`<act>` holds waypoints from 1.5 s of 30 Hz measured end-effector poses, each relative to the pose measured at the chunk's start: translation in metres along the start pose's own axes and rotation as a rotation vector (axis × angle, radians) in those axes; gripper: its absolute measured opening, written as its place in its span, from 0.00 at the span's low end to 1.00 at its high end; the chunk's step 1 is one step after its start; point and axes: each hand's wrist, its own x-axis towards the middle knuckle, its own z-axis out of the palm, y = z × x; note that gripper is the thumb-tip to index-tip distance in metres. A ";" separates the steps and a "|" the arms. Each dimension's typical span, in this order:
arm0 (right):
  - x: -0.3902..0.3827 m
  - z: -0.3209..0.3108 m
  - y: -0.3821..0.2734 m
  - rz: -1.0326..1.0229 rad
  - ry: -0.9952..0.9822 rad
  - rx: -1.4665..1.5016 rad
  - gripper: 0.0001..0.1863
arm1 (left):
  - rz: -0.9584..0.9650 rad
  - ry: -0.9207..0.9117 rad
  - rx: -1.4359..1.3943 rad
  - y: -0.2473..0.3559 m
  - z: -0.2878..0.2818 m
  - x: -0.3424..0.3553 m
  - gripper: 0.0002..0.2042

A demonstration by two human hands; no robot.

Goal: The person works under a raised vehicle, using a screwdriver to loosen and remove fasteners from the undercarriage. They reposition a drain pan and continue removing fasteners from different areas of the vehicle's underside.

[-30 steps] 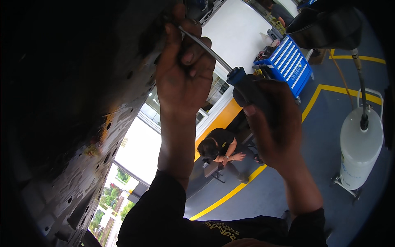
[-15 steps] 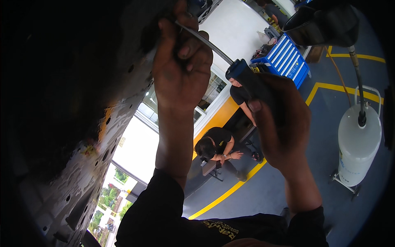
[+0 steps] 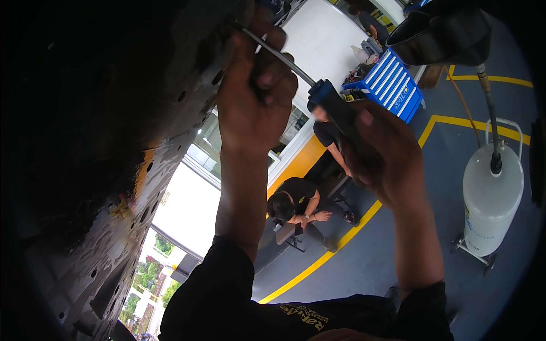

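My right hand (image 3: 387, 150) is closed round the dark, blue-collared handle of a screwdriver (image 3: 287, 62). Its metal shaft slants up and left to the dark underside of a vehicle (image 3: 170, 125). My left hand (image 3: 256, 96) is raised there with curled fingers, closed about the shaft near its tip. Shadow hides the tip and whatever it meets, so I cannot tell if it touches a fastener.
A black funnel-shaped pan (image 3: 438, 42) stands on a pole above a white wheeled tank (image 3: 492, 199) at right. A blue drawer cabinet (image 3: 392, 85) is beyond my right hand. One person (image 3: 298, 204) sits on a bench, another (image 3: 330, 133) beside them. Yellow lines mark the grey floor.
My right hand has turned on the screwdriver handle, its thumb now higher. My left hand has shifted slightly right, and more of the shaft's tip end shows.
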 end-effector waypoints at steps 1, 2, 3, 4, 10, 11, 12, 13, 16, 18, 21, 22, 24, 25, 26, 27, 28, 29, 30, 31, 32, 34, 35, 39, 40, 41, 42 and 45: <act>0.002 -0.001 -0.002 0.068 -0.042 0.103 0.16 | -0.008 0.021 0.082 -0.002 0.001 -0.004 0.18; 0.003 -0.003 -0.004 0.136 -0.085 0.207 0.16 | -0.015 0.042 0.163 -0.003 0.001 -0.005 0.17; 0.003 -0.003 -0.004 0.141 -0.091 0.180 0.16 | 0.009 0.029 0.194 -0.003 -0.002 -0.006 0.17; 0.003 -0.004 -0.005 0.145 -0.096 0.154 0.16 | 0.033 0.014 0.225 -0.003 -0.006 -0.007 0.16; 0.013 -0.004 0.036 -0.828 0.247 -0.734 0.17 | 0.056 0.069 0.215 -0.006 -0.005 -0.002 0.14; 0.012 -0.006 0.033 -0.741 0.231 -0.693 0.16 | 0.058 0.071 0.216 -0.007 -0.004 -0.001 0.14; 0.010 -0.007 0.030 -0.653 0.222 -0.653 0.15 | 0.058 0.090 0.207 -0.007 -0.003 0.000 0.14; 0.006 -0.006 0.019 -0.431 0.168 -0.520 0.15 | 0.060 0.113 0.198 -0.007 -0.003 -0.001 0.15; 0.001 -0.008 -0.002 0.003 0.004 -0.147 0.14 | 0.054 0.087 0.186 -0.006 -0.005 -0.003 0.15; 0.004 -0.010 0.002 -0.165 0.013 -0.238 0.14 | 0.054 0.042 0.184 -0.008 -0.006 -0.002 0.15; 0.014 -0.006 0.022 -0.796 0.169 -0.778 0.17 | 0.073 0.028 0.195 -0.008 -0.006 0.000 0.15; 0.015 -0.004 0.022 -0.875 0.199 -0.901 0.17 | 0.082 0.053 0.205 -0.008 -0.005 0.000 0.15; 0.016 -0.003 0.022 -0.876 0.195 -0.923 0.18 | 0.093 0.091 0.228 -0.007 -0.003 -0.001 0.15; 0.016 -0.003 0.021 -0.799 0.161 -0.822 0.17 | 0.096 0.104 0.241 -0.006 -0.002 -0.001 0.16; 0.015 -0.003 0.017 -0.631 0.066 -0.627 0.17 | 0.098 0.118 0.255 -0.006 -0.002 -0.001 0.16; 0.013 -0.004 0.012 -0.463 0.013 -0.432 0.17 | 0.093 0.118 0.255 -0.006 0.000 -0.002 0.16; 0.012 -0.008 0.002 -0.203 -0.098 -0.141 0.17 | 0.089 0.119 0.256 -0.006 0.002 -0.002 0.17; 0.013 -0.011 -0.004 0.057 -0.203 0.149 0.16 | 0.084 0.119 0.256 -0.006 0.003 -0.003 0.17; 0.017 -0.015 0.001 0.079 -0.265 0.245 0.16 | 0.074 0.109 0.278 -0.006 0.004 -0.003 0.18; 0.017 -0.017 0.002 0.074 -0.250 0.222 0.15 | 0.064 0.099 0.299 -0.005 0.004 -0.004 0.18; 0.016 -0.018 0.003 0.069 -0.235 0.199 0.14 | 0.055 0.088 0.320 -0.005 0.004 -0.005 0.19; 0.018 -0.015 0.008 -0.242 -0.131 -0.122 0.14 | 0.078 0.076 0.361 -0.003 0.005 -0.003 0.19; 0.021 -0.008 0.018 -0.544 -0.033 -0.417 0.16 | 0.090 0.070 0.381 -0.002 0.006 -0.002 0.20; 0.016 -0.006 0.020 -1.005 0.299 -1.258 0.22 | 0.065 0.041 0.364 -0.002 0.002 -0.004 0.20; 0.018 -0.007 0.021 -1.059 0.350 -1.265 0.21 | 0.066 0.041 0.367 -0.002 0.004 -0.003 0.20; 0.023 -0.008 0.024 -1.113 0.401 -1.272 0.21 | 0.067 0.041 0.370 -0.003 0.005 -0.003 0.20; 0.026 -0.008 0.024 -1.132 0.439 -1.263 0.21 | 0.078 0.032 0.411 -0.002 0.005 -0.002 0.20; 0.033 -0.007 0.023 -1.102 0.480 -1.166 0.19 | 0.109 0.003 0.524 -0.001 0.004 0.001 0.19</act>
